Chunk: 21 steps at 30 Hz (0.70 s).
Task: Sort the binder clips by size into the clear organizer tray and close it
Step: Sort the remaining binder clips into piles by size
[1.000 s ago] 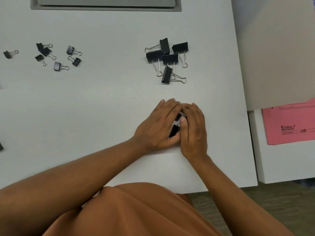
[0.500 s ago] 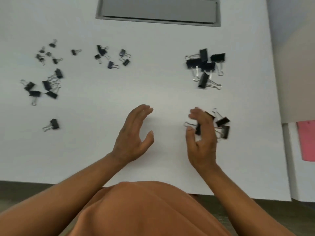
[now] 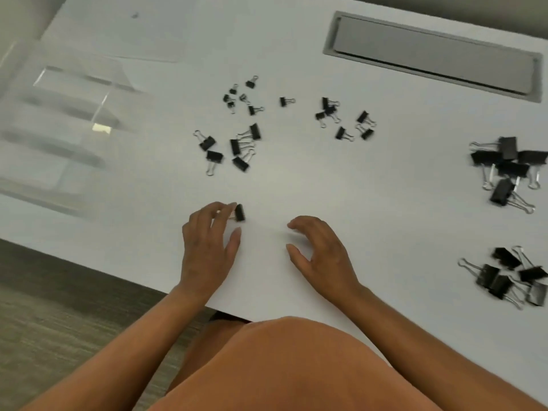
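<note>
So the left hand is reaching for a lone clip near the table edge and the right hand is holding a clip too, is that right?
Not quite. In the head view the right hand holds nothing; its fingers curl loosely over the bare table. The left hand is indeed at the lone clip.

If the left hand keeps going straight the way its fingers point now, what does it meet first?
The left hand points away from the body; its fingertips already reach the lone binder clip. Past that, probably the medium clip cluster, though depth is unclear.
</note>
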Tool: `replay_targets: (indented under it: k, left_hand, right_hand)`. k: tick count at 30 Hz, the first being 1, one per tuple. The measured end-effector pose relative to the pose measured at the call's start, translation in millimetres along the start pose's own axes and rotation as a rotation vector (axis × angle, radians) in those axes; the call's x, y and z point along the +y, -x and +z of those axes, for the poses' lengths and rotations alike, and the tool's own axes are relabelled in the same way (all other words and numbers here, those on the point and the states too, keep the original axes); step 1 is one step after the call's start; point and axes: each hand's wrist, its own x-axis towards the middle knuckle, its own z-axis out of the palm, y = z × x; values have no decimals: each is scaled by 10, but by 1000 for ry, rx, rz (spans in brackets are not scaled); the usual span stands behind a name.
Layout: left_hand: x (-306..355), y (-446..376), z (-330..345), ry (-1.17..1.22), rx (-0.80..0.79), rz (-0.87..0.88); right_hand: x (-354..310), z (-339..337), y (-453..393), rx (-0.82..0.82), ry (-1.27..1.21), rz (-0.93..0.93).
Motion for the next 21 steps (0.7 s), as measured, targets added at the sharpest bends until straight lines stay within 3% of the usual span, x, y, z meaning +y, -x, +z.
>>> replay_targets:
  k: [7,10,13,17,21]
  left_hand:
    - [-321,-503,-24,200,-110,29]
    - [-289,-532,-9,249,-197,165]
    - [-435,-616,-53,269,-156,180]
    - [-705,-932,-113,29,-44,92]
    - [-791,-1183,-121,-113,-81,111]
  right_hand:
    - [-508,574,-572,56,-49,142]
    - [-599,691,-705,110,-19,148]
    - [-630,716,-723,140,4,159]
    - [-630,665,-790,168,7,206]
    - [-608,597,-1091,77,272,147]
